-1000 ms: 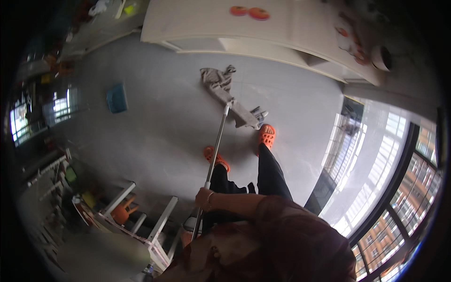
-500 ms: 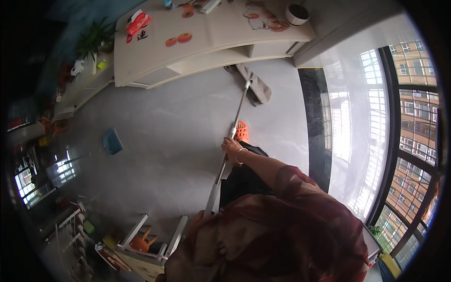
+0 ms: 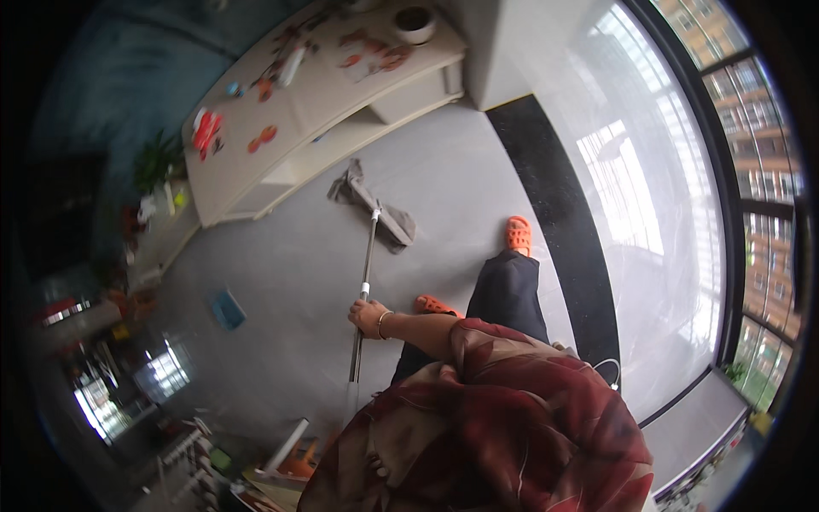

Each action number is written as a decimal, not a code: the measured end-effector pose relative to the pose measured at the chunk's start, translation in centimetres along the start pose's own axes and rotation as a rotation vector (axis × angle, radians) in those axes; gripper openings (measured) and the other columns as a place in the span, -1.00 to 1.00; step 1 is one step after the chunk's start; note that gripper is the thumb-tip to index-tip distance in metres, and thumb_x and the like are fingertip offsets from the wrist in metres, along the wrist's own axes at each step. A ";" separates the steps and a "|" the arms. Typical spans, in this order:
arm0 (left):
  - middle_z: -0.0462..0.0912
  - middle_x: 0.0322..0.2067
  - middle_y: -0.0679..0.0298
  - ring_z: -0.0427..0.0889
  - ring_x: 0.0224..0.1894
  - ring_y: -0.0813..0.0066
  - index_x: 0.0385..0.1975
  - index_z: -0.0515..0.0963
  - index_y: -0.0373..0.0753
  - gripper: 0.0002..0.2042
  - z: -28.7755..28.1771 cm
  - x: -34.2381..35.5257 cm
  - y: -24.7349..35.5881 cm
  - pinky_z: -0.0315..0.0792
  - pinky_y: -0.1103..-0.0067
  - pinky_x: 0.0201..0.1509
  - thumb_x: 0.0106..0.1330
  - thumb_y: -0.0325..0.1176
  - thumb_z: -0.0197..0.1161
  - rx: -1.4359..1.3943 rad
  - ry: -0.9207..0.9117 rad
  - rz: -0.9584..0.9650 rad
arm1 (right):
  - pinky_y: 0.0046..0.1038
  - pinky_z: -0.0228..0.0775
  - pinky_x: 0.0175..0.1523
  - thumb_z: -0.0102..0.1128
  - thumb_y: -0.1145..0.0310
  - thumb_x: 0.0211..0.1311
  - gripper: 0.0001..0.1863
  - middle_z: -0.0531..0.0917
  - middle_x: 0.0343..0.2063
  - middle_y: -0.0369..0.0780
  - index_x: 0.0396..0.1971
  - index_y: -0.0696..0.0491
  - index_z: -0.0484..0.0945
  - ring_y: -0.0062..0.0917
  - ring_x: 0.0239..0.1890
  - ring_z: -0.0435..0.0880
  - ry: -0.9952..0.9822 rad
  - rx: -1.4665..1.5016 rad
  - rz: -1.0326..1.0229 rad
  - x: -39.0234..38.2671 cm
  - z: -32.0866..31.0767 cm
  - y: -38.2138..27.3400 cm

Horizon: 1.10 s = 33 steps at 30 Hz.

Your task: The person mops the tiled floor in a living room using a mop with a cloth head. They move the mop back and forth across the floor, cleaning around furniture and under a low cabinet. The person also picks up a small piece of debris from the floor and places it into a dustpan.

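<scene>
My right hand (image 3: 368,317), with a bracelet at the wrist, is wrapped round the middle of a mop (image 3: 369,252). The metal pole slants from the clothing in front of my body up to the mop head. A grey cloth pad (image 3: 394,229) lies on the glossy floor, its far end bunched and close to the cabinet front. The lower end of the pole runs down to the edge of my patterned top, which hides my left hand.
Ahead stands a long cream cabinet (image 3: 316,162) with a potted plant pot (image 3: 415,26) on top. A blue dustpan-like object (image 3: 227,310) lies on the floor at left. My orange clogs (image 3: 519,235) stand beside a black floor strip (image 3: 559,188); windows line the right.
The view has turned and shifted toward the right. The mop head has come away from under the cabinet and swung left. Both feet now show; my right hand keeps its grip.
</scene>
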<state>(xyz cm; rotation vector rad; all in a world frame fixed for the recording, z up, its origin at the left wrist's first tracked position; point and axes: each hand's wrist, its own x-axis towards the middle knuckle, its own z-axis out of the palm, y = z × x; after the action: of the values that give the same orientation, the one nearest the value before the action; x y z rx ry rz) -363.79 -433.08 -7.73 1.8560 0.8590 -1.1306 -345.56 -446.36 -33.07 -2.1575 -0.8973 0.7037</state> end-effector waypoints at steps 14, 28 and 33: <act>0.53 -0.41 0.10 0.53 -0.31 0.26 -0.21 0.40 -0.23 -0.69 15.4 -4.2 21.5 0.36 0.49 -0.23 0.14 -0.17 0.18 0.340 0.028 0.004 | -0.31 0.32 -0.11 0.16 0.30 -0.13 -0.74 0.42 -0.28 -0.33 -0.34 -0.03 0.46 -0.51 -0.04 0.33 0.163 0.150 0.126 -17.1 -15.2 14.0; 0.53 -0.42 0.07 0.55 -0.33 0.09 -0.13 0.33 -0.18 -0.60 19.8 -9.3 21.2 0.38 0.42 -0.32 0.12 -0.10 0.19 0.410 0.097 0.203 | -0.26 0.17 -0.05 0.14 0.19 -0.02 -0.78 0.44 -0.37 -0.31 -0.46 0.01 0.45 -0.46 -0.14 0.35 0.290 0.017 0.048 -23.3 -17.8 13.9; 0.53 -0.39 0.08 0.56 -0.33 0.10 -0.10 0.33 -0.16 -0.57 21.3 -9.4 18.8 0.39 0.42 -0.32 0.12 -0.08 0.19 0.444 0.109 0.197 | -0.22 0.17 -0.04 0.14 0.25 -0.04 -0.83 0.45 -0.35 -0.31 -0.46 0.00 0.46 -0.45 -0.12 0.34 0.212 -0.083 0.072 -25.2 -17.5 13.3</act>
<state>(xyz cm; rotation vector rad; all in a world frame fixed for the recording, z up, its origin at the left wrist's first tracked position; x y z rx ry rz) -359.71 -461.76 -0.34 2.3245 0.4910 -1.1697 -343.91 -479.18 -27.03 -2.2969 -0.7510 0.4679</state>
